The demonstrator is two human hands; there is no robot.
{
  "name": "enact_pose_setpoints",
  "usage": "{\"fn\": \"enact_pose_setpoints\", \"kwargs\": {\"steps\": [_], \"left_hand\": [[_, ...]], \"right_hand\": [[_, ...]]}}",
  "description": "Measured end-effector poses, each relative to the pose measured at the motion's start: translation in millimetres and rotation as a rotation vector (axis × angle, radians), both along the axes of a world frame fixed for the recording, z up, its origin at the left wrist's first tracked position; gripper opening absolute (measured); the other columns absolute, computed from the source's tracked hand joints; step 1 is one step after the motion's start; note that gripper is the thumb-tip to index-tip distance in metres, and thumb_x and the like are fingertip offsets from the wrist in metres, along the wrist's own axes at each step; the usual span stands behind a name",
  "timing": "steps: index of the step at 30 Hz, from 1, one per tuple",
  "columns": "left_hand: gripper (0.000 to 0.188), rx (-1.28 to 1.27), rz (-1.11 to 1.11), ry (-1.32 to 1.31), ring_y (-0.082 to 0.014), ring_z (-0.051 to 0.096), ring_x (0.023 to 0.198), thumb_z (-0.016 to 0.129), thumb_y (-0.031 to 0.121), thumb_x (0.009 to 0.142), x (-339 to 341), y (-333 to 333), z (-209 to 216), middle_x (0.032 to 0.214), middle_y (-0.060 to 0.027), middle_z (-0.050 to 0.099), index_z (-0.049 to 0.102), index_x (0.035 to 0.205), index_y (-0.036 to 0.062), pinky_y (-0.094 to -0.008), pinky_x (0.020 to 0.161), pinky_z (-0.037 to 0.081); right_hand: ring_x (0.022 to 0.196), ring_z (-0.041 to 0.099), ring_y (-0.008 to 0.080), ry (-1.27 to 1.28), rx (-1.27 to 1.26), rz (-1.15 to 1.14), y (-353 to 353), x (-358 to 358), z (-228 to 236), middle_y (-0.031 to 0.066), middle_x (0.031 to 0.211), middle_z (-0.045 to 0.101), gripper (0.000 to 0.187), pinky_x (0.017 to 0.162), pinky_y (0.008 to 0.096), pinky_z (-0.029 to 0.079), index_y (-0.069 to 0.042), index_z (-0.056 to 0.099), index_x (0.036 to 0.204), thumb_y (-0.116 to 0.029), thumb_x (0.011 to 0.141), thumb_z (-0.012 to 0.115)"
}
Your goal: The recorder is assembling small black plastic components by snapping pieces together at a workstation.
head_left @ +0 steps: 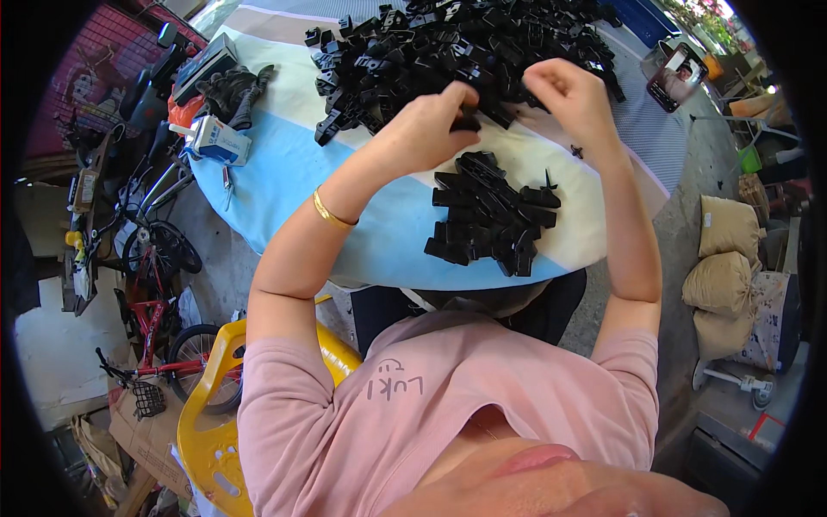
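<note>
My left hand (422, 133), a gold bangle on its wrist, is curled round a black plastic part (465, 122) over the near edge of a large heap of black plastic parts (405, 52). To its right my right hand (570, 96) is raised above the same heap, fingertips pinched together. Whether anything small sits in that pinch cannot be made out. Nearer my body lies a smaller pile of black parts (491, 215), elongated and jumbled. One tiny black piece (576, 152) rests on the cloth beside my right wrist.
A pale striped cloth (362, 250) covers the round table. At its left lie a white-and-blue carton (220, 140), a dark crumpled glove-like item (237, 95) and a box (205, 67). A phone (678, 79) stands at the right edge. A yellow chair (211, 431) is beside me; sacks (722, 280) stand right.
</note>
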State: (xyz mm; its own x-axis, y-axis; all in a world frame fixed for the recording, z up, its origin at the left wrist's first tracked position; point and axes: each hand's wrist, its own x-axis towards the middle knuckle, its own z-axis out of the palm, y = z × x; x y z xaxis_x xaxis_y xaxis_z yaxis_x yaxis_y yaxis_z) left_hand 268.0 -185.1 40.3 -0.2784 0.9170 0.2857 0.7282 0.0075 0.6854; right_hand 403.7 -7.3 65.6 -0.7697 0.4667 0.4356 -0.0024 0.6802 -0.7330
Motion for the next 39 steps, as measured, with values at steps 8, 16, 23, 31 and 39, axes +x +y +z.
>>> {"fn": "enact_pose_setpoints", "kwargs": {"steps": [8, 16, 23, 31, 39], "left_hand": [[0.025, -0.264, -0.235, 0.128, -0.0295, 0.060, 0.075, 0.058, 0.023, 0.086, 4, -5, 15, 0.082, -0.0137, 0.062, 0.063, 0.093, -0.0001, -0.0345, 0.069, 0.048], [0.021, -0.012, 0.316, 0.297, -0.0237, 0.060, 0.068, 0.072, 0.019, 0.070, -33, -10, 24, 0.076, -0.0113, 0.059, 0.068, 0.085, 0.0045, -0.0319, 0.064, 0.048], [0.023, -0.131, 0.345, 0.673, -0.0273, 0.055, 0.088, 0.072, 0.021, 0.068, -13, 1, -5, 0.085, -0.0102, 0.057, 0.065, 0.083, 0.0048, -0.0356, 0.072, 0.050], [0.028, 0.038, 0.239, 0.093, -0.0195, 0.058, 0.082, 0.072, 0.009, 0.071, -15, 6, 3, 0.084, -0.0091, 0.061, 0.060, 0.095, 0.0001, -0.0307, 0.070, 0.051], [0.034, 0.255, 0.097, -0.825, -0.0109, 0.061, 0.079, 0.071, 0.001, 0.074, -10, 3, 12, 0.090, -0.0072, 0.066, 0.061, 0.106, -0.0031, -0.0237, 0.074, 0.051]], "right_hand": [[0.066, 0.062, 0.0217, -0.486, 0.369, 0.095, -6, -11, -24, 0.0118, 0.074, 0.064, 0.024, 0.062, 0.0298, 0.049, 0.001, 0.064, 0.087, -0.016, 0.071, 0.070], [0.063, 0.059, 0.0158, -0.450, 0.258, 0.147, -10, 0, -12, 0.0088, 0.071, 0.062, 0.020, 0.059, 0.0272, 0.047, 0.001, 0.062, 0.081, -0.014, 0.071, 0.070], [0.064, 0.055, 0.0067, -0.378, 0.024, 0.198, -15, -6, 8, 0.0035, 0.071, 0.060, 0.017, 0.060, 0.0216, 0.046, 0.003, 0.061, 0.084, -0.011, 0.075, 0.067], [0.077, 0.059, 0.0077, -0.057, -0.344, 0.219, -29, -19, -15, 0.0030, 0.084, 0.061, 0.023, 0.072, 0.0207, 0.049, 0.003, 0.059, 0.098, -0.006, 0.079, 0.068], [0.091, 0.060, 0.0124, 0.078, -0.341, 0.198, -40, -17, -20, 0.0090, 0.099, 0.063, 0.038, 0.083, 0.0255, 0.050, 0.003, 0.054, 0.112, -0.002, 0.078, 0.069]]}}
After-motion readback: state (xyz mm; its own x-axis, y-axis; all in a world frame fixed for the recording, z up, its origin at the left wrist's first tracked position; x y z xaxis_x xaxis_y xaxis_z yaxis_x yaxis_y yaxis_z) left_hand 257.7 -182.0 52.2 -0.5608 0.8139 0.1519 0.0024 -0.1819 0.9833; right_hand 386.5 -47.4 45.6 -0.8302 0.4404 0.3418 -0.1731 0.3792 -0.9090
